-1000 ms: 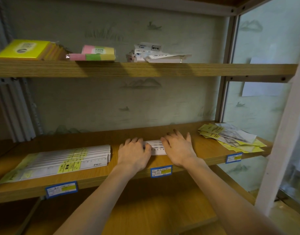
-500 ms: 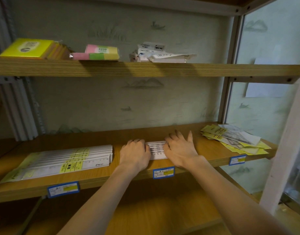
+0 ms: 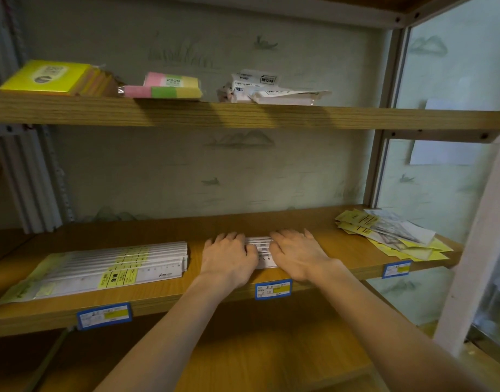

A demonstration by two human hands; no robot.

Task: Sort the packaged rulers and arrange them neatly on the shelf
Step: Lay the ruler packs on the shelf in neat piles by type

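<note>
White, short packaged rulers with printed scales (image 3: 262,251) lie in a small stack near the front edge of the brown wooden middle shelf (image 3: 342,250), between the two hands. Compared with a second ago little has changed: the left hand (image 3: 229,257) and right hand (image 3: 298,254) have drawn slightly closer, leaving a narrower strip of the stack exposed. Both hands lie flat, palms down and fingers extended, pressing on the stack's ends rather than closing around it. Judgement: this stack is being squared up, not relocated. The long white packaged rulers with yellow labels (image 3: 115,267) sit well apart to the left, overlapped in an orderly fan. The loose yellow and white packets (image 3: 390,234) at the right end lie scattered and appear unsorted.
</note>
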